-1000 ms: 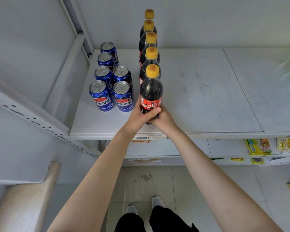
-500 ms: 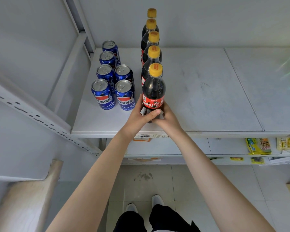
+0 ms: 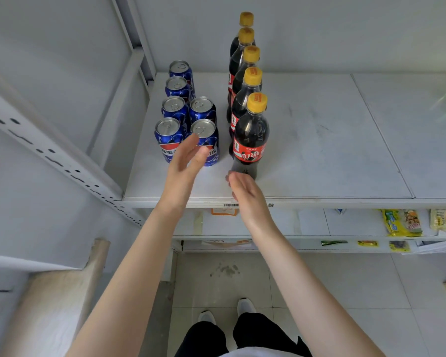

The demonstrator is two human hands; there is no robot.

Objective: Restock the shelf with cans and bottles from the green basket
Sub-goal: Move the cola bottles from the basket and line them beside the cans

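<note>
Both hands are off and spread empty: left hand in front of the cans, right hand just short of the front bottle, which stands upright on the shelf, label forward to face shoppers. Five bottles in single file; six cans, in two columns; the basket I can't see
</note>
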